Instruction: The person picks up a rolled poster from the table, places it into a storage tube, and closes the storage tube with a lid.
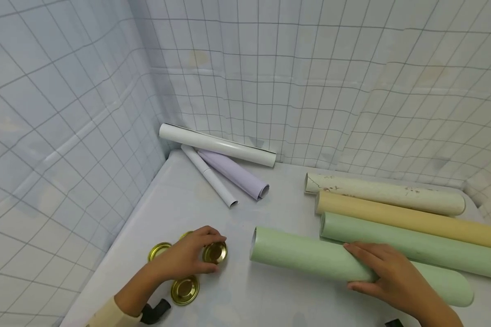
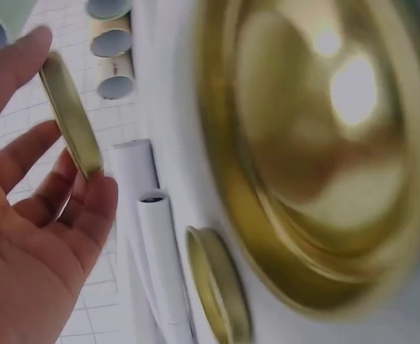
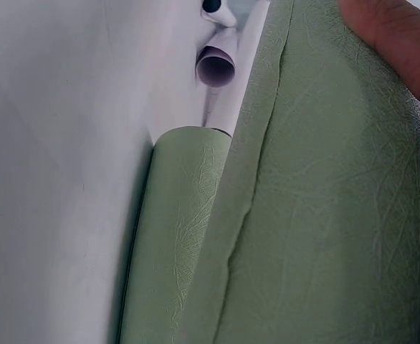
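Observation:
My left hand (image 1: 186, 255) pinches a small gold round lid (image 1: 215, 252) by its rim, thumb on one side and fingers on the other. The left wrist view has this lid (image 2: 72, 115) edge-on between the fingertips. Around that hand lie more gold lids, one (image 1: 185, 290) below it and one (image 1: 158, 250) partly behind the wrist. Over a light green paper roll (image 1: 307, 252) my right hand (image 1: 386, 274) is wrapped, thumb on the near side and fingers across the top. Close up in the right wrist view, the roll (image 3: 317, 186) shows a loose long edge.
Beyond the held roll lie a second green roll (image 1: 409, 245), a yellow roll (image 1: 405, 218) and a cream flowered roll (image 1: 384, 194). White (image 1: 217, 144), thin white (image 1: 208, 175) and lilac (image 1: 235, 173) rolls rest at the back left. Grid-patterned sheets (image 1: 245, 81) wall the table.

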